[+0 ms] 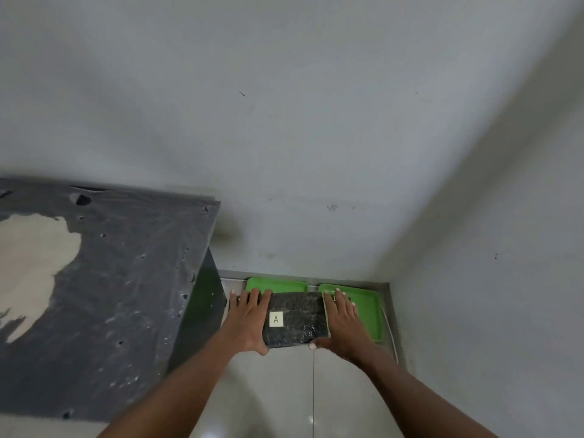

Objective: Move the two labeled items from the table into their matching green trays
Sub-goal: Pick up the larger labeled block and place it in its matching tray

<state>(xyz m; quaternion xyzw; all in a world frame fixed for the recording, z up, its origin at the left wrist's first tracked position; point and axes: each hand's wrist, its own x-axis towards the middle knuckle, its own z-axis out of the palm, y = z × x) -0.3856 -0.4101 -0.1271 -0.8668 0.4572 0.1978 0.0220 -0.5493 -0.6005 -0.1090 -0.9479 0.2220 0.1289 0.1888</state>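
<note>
A flat black plastic-wrapped package [297, 314] with a pale label reading "A" is held between both hands, low above the floor. My left hand [249, 317] grips its left edge and my right hand [343, 320] grips its right edge. Two green trays lie on the floor against the wall: the left tray [275, 284] and the right tray [368, 306]. The package hangs over the gap between them and hides part of each. A second labeled item is not in view.
A grey table [104, 279] with a worn, pitted top and a pale bare patch fills the left side. Grey walls meet in a corner behind the trays. Pale floor tiles [284, 390] lie below my arms.
</note>
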